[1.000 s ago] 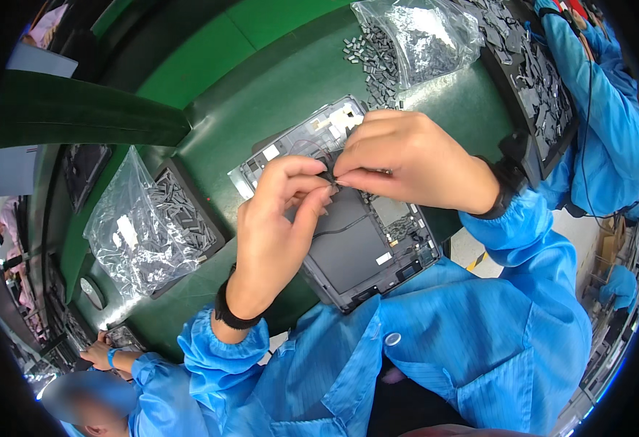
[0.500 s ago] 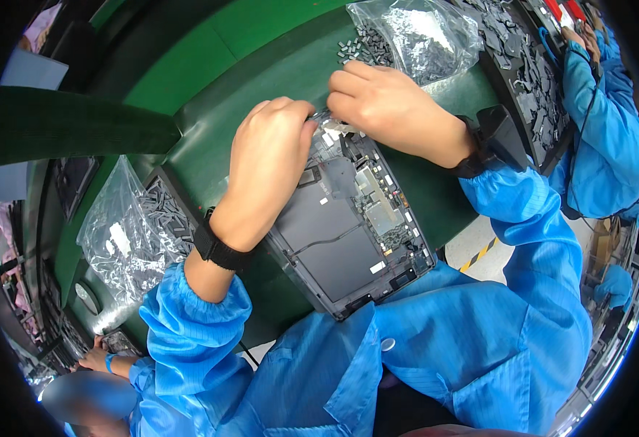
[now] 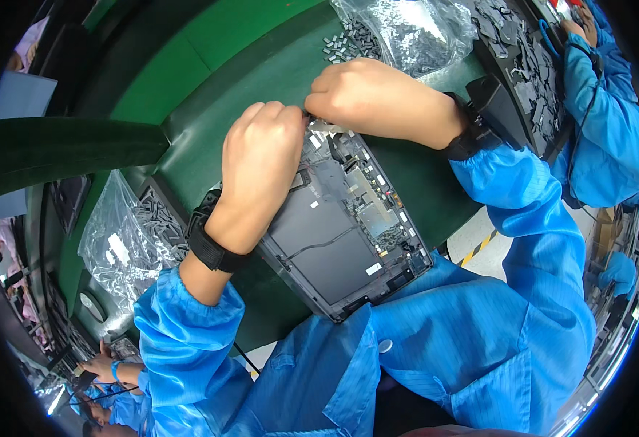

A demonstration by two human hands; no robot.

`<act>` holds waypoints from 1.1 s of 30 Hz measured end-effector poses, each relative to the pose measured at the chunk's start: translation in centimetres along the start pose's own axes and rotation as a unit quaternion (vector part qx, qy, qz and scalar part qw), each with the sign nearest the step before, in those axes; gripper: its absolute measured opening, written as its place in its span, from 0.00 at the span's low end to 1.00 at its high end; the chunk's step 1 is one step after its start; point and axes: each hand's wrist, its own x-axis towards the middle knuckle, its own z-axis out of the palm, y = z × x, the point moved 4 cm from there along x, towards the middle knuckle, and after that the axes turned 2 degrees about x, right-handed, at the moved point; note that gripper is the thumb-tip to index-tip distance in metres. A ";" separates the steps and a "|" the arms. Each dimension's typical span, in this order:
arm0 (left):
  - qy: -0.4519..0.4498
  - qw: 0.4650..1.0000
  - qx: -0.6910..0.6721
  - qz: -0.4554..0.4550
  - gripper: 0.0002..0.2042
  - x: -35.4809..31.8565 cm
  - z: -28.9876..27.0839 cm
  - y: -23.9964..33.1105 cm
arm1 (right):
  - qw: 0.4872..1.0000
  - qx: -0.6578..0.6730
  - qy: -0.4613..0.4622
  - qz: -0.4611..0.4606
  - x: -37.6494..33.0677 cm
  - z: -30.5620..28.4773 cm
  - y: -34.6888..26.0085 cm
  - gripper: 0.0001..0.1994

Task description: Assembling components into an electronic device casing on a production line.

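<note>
An opened tablet [image 3: 325, 255] lies tilted on the green table mat, its near edge against my blue smock. A large dark battery, a thin cable and a circuit board [image 3: 375, 215] show inside it. My left hand [image 3: 263, 149] is closed at the tablet's far left corner, fingertips turned under and mostly hidden. Close beside it, my right hand [image 3: 352, 93] pinches at the same far edge, its fingers curled. Whatever lies between the fingers is too small and covered to make out. Some silvery film [image 3: 327, 128] shows just below the right hand.
Beyond my right hand, small black parts [image 3: 348, 45] lie beside a clear plastic bag [image 3: 425, 36]. A tray of dark pieces [image 3: 527, 80] stands at the right. On the left are another clear bag [image 3: 119, 247] and a tray of black parts [image 3: 161, 218]. Co-workers sit on both sides.
Both hands have shifted slightly left along the tablet's far edge, the right one closing in on the left. The tablet looks nearly unmoved.
</note>
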 end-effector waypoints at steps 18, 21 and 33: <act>0.047 0.998 -0.001 0.044 0.03 -0.8 0.8 0.0 | 1.000 -0.007 -0.007 0.000 0.1 -0.4 -0.2 0.07; 0.084 0.995 -0.015 0.055 0.03 -0.8 0.7 0.0 | 1.000 -0.023 -0.010 0.001 0.3 -0.2 -0.4 0.07; 0.053 0.998 -0.039 0.026 0.04 -1.0 0.0 -0.4 | 0.993 -0.064 0.097 -0.006 -0.6 -3.2 -3.7 0.05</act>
